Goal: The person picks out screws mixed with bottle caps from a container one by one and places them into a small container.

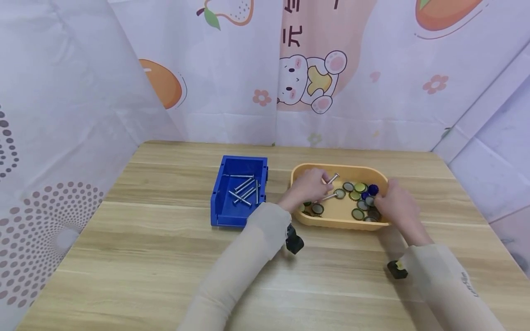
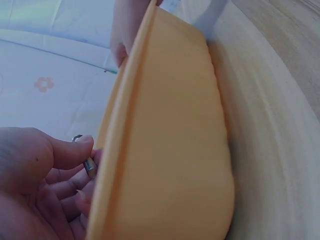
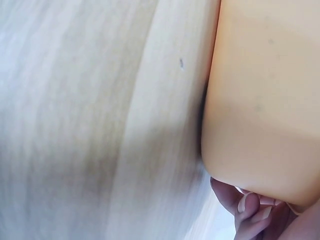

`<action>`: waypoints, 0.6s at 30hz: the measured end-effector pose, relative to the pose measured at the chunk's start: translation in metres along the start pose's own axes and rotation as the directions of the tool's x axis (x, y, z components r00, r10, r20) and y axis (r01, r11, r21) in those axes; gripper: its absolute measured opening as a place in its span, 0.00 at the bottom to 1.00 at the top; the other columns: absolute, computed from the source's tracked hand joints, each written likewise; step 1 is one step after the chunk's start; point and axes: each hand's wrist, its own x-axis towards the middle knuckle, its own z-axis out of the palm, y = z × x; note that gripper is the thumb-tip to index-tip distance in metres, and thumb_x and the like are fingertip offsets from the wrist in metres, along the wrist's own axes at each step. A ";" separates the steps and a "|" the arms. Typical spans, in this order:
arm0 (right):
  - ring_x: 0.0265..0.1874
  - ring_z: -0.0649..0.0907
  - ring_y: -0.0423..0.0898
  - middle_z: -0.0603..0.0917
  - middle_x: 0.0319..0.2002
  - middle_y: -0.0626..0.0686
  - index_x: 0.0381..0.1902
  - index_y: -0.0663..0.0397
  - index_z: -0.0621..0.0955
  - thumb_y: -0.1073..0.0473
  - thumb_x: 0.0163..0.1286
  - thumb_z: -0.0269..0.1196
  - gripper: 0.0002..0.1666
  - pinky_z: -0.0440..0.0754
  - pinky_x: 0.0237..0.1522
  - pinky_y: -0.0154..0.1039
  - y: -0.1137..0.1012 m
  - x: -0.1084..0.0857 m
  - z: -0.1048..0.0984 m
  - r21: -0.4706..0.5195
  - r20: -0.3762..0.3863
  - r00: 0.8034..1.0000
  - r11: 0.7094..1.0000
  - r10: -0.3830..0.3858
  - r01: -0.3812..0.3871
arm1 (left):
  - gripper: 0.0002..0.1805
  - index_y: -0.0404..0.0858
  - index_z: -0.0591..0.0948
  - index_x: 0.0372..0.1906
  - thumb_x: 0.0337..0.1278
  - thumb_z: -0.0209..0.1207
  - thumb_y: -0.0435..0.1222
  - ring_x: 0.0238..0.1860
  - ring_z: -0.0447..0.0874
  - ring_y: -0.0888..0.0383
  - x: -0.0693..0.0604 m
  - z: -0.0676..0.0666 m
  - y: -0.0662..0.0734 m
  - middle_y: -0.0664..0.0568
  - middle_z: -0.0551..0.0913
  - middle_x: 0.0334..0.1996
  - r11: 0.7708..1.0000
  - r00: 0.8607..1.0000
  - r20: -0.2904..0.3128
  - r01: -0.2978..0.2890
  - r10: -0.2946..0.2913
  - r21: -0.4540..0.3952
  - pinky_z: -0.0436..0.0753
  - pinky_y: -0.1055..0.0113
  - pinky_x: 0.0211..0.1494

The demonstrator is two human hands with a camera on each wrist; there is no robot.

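My left hand (image 1: pixel 309 185) reaches over the left part of an orange plastic basket (image 1: pixel 331 224). Between its thumb and fingers it pinches a silver bolt (image 2: pixel 90 167). Another bolt (image 1: pixel 330 197) lies in the basket near the fingertips. Bottle caps (image 1: pixel 359 187) in silver, yellow-green, dark and blue are scattered on the basket's floor, mostly to the right. My right hand (image 1: pixel 399 207) grips the basket's right end; in the right wrist view its curled fingers (image 3: pixel 248 204) show at the basket's end.
Left of the basket stands a blue open-front bin (image 1: pixel 233 220) with several silver bolts (image 1: pixel 244 189) inside. Both containers are on a wood-grain table (image 1: pixel 157 257). A printed curtain (image 1: pixel 232 124) hangs behind the table's back edge, and white cloth covers the left side.
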 end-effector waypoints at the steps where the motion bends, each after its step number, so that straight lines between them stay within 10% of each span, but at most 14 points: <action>1: 0.22 0.76 0.52 0.76 0.27 0.61 0.51 0.74 0.66 0.56 0.67 0.52 0.25 0.70 0.20 0.43 0.000 0.000 0.000 0.000 0.001 1.000 1.000 0.000 0.000 | 0.06 0.40 0.79 0.41 0.69 0.58 0.39 0.24 0.86 0.58 -0.001 -0.002 0.000 0.44 0.88 0.32 1.000 1.000 -0.003 -0.001 0.001 -0.015 0.77 0.73 0.22; 18: 0.22 0.75 0.53 0.75 0.27 0.61 0.51 0.74 0.65 0.55 0.68 0.52 0.25 0.69 0.21 0.44 0.004 0.002 0.002 0.000 -0.007 1.000 1.000 -0.006 0.006 | 0.08 0.38 0.78 0.45 0.67 0.60 0.37 0.33 0.88 0.42 -0.023 -0.039 -0.003 0.47 0.85 0.31 0.980 0.997 -0.078 -0.042 0.028 -0.193 0.87 0.52 0.40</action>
